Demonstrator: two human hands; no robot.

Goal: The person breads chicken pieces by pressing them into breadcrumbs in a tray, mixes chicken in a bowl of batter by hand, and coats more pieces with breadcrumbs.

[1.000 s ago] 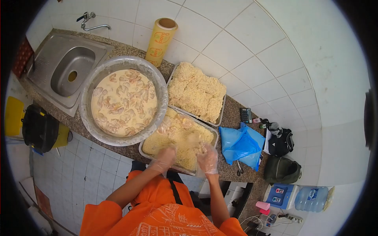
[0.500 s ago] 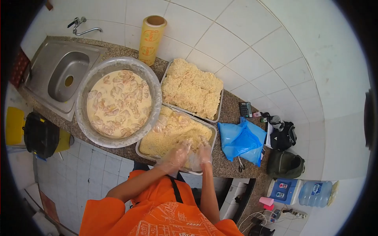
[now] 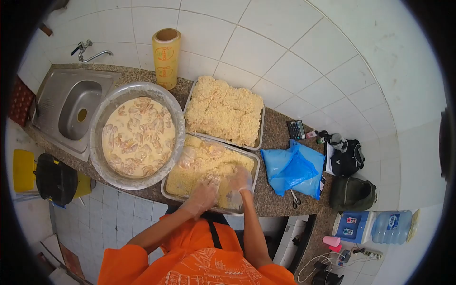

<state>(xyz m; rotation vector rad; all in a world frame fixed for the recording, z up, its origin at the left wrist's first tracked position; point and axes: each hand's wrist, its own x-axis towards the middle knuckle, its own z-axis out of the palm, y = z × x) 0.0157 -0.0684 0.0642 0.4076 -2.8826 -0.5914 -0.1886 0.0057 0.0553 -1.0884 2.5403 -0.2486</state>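
Both of my hands wear clear plastic gloves and work in a metal tray (image 3: pixel 258 167) of pale yellow breadcrumbs (image 3: pixel 183 179). My left hand (image 3: pixel 205 194) lies over the near middle of the crumbs, its crumb-coated fingers stretched forward and partly sunk in. To its right, my right hand (image 3: pixel 241 179) reaches into the crumbs with fingers apart and tips partly buried. I cannot make out a piece in either hand. Toward the tray's far left lies a pale raw chicken piece (image 3: pixel 186 156), with another chicken piece (image 3: pixel 216 150) beside it, partly covered in crumbs.
Left of the tray stands a large metal basin (image 3: pixel 96 154) of chicken in batter. Behind is a tray (image 3: pixel 261 130) heaped with breaded pieces, near a cling film roll (image 3: pixel 166 59). A blue plastic bag (image 3: pixel 292 168) and scissors (image 3: pixel 295 199) lie right; a sink (image 3: pixel 71 107) is far left.
My hands have moved apart: the left has drawn back toward me and left, while the right stays at the tray's right side. The whole view has shifted slightly.
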